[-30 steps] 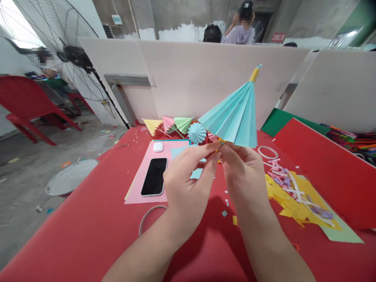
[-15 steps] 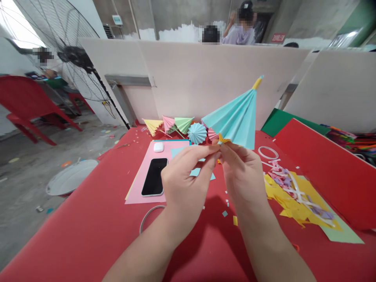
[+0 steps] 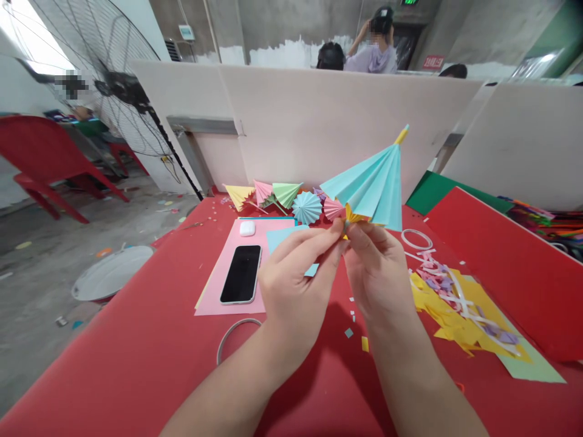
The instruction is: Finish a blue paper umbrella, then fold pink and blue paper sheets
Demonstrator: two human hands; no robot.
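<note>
A pleated light-blue paper umbrella (image 3: pixel 371 188) with a yellow tip points up and to the right above the table. At its lower end a small folded yellow-orange paper piece (image 3: pixel 353 213) sits around the handle. My left hand (image 3: pixel 298 273) is closed, thumb and fingertips pinching the handle's lower end. My right hand (image 3: pixel 380 267) is closed too, gripping the umbrella close to the yellow piece; the fingertips of both hands meet there. The fingers partly hide the handle. Behind my hands several small paper umbrellas (image 3: pixel 286 194) in yellow, pink, green and blue lie in a row.
On the left, a phone (image 3: pixel 241 274) and a white earphone case (image 3: pixel 247 229) lie on pink paper (image 3: pixel 209 297). A tape roll (image 3: pixel 416 239), yellow paper scraps (image 3: pixel 441 312) and a red board (image 3: pixel 510 267) are on the right. A white partition (image 3: pixel 319 127) stands behind.
The umbrella and both hands have shifted slightly right in view. The umbrella's tip sits a little lower, and the yellow piece shows more clearly. Both hands keep their pinch.
</note>
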